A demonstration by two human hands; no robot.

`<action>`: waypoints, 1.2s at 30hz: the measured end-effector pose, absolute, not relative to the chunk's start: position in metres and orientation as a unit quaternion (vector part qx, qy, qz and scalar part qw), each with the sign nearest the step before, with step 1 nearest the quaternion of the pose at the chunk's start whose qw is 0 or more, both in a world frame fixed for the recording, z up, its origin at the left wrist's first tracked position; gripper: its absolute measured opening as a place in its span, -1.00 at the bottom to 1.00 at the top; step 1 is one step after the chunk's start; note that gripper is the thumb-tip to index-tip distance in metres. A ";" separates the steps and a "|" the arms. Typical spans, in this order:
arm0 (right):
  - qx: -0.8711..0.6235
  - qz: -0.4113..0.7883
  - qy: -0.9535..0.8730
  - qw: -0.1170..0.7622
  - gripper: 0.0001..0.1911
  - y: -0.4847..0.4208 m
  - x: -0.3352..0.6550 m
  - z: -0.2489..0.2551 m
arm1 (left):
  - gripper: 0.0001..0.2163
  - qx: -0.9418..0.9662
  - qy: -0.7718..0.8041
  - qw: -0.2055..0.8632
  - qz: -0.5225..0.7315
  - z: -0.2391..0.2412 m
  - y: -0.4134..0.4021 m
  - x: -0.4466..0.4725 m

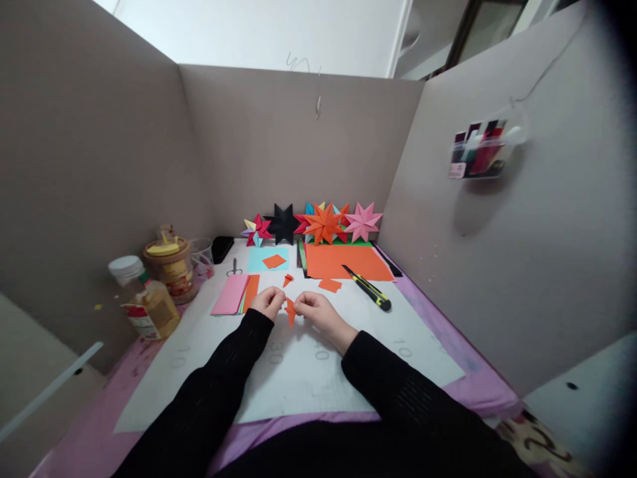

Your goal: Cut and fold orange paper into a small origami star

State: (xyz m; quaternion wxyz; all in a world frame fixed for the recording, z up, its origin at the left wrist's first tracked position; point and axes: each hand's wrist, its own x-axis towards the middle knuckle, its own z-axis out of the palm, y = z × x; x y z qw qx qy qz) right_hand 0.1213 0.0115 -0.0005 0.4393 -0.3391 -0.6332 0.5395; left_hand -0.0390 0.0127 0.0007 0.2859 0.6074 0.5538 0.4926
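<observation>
Just above the white sheet (318, 388), a small folded orange paper piece (291, 313) hangs point-down between my two hands. My right hand (321, 312) pinches its right edge between thumb and fingers. My left hand (269, 303) is closed in a pinch at its upper left side; the exact contact there is too small to see well. Beyond the fingertips lies another small folded orange piece (288, 280). Flat orange paper (330, 285) rests to the right of it, and one more orange rectangle (274, 261) sits on a light blue sheet (255, 256).
A yellow-black utility knife (369, 290) lies at right, partly over orange sheets (343, 260). Pink paper strips (230, 295) and scissors (234, 268) are at left. A glue bottle (152, 309), a jar (172, 269) and a plastic cup (202, 255) stand left. Folded paper stars (324, 224) line the back.
</observation>
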 end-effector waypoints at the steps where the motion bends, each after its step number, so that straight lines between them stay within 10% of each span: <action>1: -0.342 0.537 -0.630 0.445 -0.89 0.012 0.122 0.000 | -0.77 0.596 0.560 0.293 0.495 0.002 0.013 -0.040; 36: -0.354 0.510 -0.638 0.455 -0.82 0.015 0.122 -0.006 | -0.74 0.623 0.531 0.366 0.442 0.000 0.008 -0.034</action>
